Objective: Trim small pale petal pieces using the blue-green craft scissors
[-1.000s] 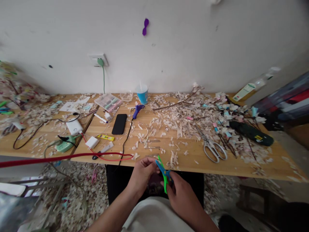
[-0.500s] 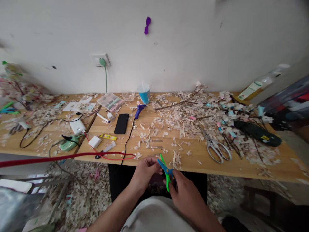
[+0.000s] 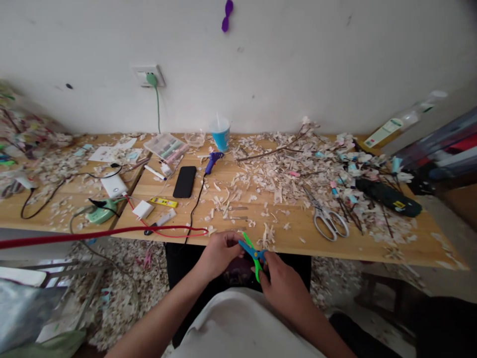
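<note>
My right hand (image 3: 278, 273) grips a small pair of scissors (image 3: 255, 253) with one blue and one green blade, held over my lap by the table's front edge. The blades stand apart and point away from me, toward the left. Just left of them, my left hand (image 3: 223, 251) is closed, thumb and fingertips pinched together beside the blue blade. Whatever is in that pinch is too small or hidden to make out. Pale petal-like scraps (image 3: 266, 233) lie on the wood right beyond the blades.
Larger white-handled scissors (image 3: 330, 223) lie to the right, near a dark green folded umbrella-like bundle (image 3: 389, 197). A purple glue gun (image 3: 213, 162), black phone (image 3: 185, 182) and blue cup (image 3: 220, 136) sit mid-table. A red cable (image 3: 104, 232) stretches across the left front. An oil-like bottle (image 3: 395, 127) stands back right.
The view has tilted slightly down and shifted, so the table's things appear a little higher and moved. Both hands keep nearly the same pose, with the scissors still in my right hand.
</note>
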Available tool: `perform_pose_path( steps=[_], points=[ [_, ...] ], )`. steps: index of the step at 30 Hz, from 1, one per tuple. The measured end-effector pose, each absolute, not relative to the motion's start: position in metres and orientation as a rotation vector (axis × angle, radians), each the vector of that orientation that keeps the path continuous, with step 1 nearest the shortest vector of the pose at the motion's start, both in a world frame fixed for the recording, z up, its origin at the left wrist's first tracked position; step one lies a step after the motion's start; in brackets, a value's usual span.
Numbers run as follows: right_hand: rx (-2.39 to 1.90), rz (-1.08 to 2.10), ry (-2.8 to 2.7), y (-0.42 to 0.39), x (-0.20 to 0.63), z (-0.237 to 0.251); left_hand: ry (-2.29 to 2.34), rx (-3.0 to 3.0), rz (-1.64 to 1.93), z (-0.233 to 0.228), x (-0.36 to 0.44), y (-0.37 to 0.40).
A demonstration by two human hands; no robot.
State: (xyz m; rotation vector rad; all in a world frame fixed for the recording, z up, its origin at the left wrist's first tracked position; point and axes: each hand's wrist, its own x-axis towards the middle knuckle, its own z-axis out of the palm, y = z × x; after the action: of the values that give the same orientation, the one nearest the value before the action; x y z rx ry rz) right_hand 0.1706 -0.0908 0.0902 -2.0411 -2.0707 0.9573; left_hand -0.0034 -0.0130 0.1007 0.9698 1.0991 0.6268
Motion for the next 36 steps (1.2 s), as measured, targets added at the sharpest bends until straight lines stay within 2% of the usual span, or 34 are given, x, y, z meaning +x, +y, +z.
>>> perform_pose_path(
  steps=[11,15,21,26,36],
  points=[
    [-2.122,0.821,-2.204,-0.090,0.172,0.101,1.138,1.236,0.507,0.115,-0.009,-0.001],
    [-2.123,0.875,-2.130,-0.090,0.178,0.095,1.147,1.249,0.495,0.118,-0.010,0.003],
    [-2.043,1.067,-1.851,-0.094,0.186,0.087,1.068,0.881,0.617,0.110,-0.006,0.000],
    [-1.930,1.112,-1.884,-0.100,0.180,0.089,1.092,0.843,0.625,0.105,-0.003,-0.007],
    [-1.979,1.093,-2.031,-0.100,0.179,0.089,1.056,0.974,0.647,0.097,0.000,-0.012]
  ],
)
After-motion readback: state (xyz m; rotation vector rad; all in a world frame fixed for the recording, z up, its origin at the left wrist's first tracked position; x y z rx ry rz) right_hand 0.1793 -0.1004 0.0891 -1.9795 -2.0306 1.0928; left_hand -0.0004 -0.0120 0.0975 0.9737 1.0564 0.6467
